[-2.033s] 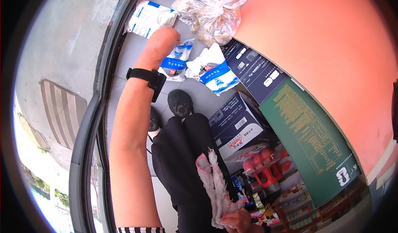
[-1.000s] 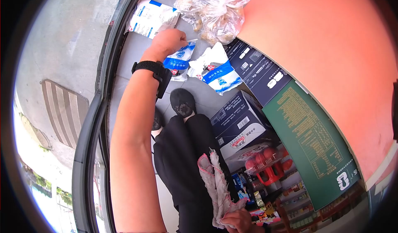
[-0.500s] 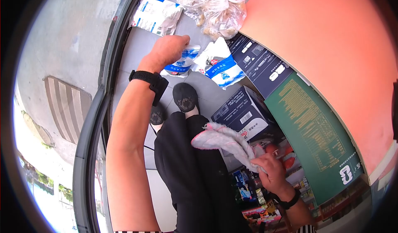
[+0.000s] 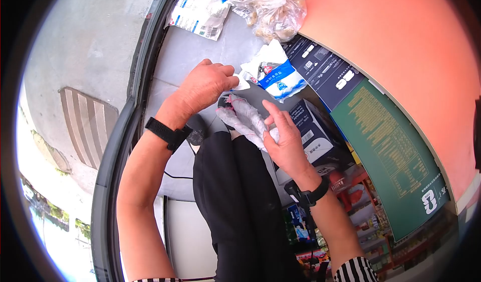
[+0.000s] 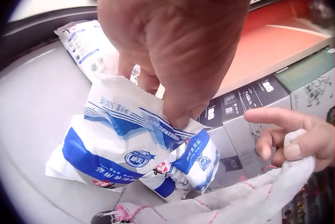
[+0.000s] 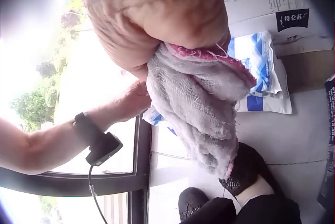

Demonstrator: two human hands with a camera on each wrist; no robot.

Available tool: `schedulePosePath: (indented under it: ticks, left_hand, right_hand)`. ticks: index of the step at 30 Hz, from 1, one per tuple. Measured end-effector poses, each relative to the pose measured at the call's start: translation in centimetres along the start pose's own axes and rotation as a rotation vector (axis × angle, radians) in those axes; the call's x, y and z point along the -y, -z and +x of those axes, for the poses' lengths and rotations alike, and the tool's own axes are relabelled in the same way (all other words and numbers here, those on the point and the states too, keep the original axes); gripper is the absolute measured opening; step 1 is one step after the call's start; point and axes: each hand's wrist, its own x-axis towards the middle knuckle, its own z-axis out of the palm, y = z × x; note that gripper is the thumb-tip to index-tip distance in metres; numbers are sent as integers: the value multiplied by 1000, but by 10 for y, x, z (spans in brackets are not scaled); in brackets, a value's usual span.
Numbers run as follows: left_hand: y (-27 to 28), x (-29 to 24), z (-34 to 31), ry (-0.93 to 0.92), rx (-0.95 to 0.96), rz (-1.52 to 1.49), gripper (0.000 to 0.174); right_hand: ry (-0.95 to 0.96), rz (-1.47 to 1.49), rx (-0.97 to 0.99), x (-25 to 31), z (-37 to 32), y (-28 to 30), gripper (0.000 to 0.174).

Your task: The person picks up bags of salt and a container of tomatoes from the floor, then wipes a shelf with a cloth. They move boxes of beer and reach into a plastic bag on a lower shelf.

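My left hand (image 4: 208,86) pinches the top edge of a blue and white packet (image 5: 112,151), lifted off the floor; the hand covers most of it in the head view. My right hand (image 4: 288,144) holds a greyish cloth with pink edging (image 4: 243,116), which hangs from the fingers beside the packet. In the right wrist view the cloth (image 6: 196,109) droops below the palm. A second blue and white packet (image 4: 275,74) lies on the floor to the right of the left hand, and another white packet (image 4: 199,14) lies farther off by the door frame.
A clear bag of lumpy items (image 4: 273,11) lies at the top. Dark boxes (image 4: 325,71), a green box (image 4: 391,156) and an orange board (image 4: 391,56) line the right side. The black door frame (image 4: 112,151) runs along the left, and shoes (image 4: 198,129) stand below the hands.
My left hand has drawn back toward the body, lifting the packet. The right hand has risen from beside the leg with the cloth, bringing it close to the left hand.
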Motion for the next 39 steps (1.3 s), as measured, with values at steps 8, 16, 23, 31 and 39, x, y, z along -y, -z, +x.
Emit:
schedulePosePath:
  ticks: [8,16,23,31,39]
  left_hand:
    - [-17,-18,-31,-52,-77,-46,14]
    - [-16,6,-41,184,-70,-90,9]
    - [-15,35,13,352,-409,-239,22]
    - [-79,45,-5,875,-516,-228,48]
    - [-87,58,21,964,-423,-439,26]
  right_hand:
    - [79,-330,40,-31,45,-58,26]
    - [91,-316,-43,-40,55,-60,10]
    - [-183,-22,-187,-33,57,-49,28]
    - [-6,13,-77,-43,32,-39,27]
    - [-34,34,6,-40,39,-48,23]
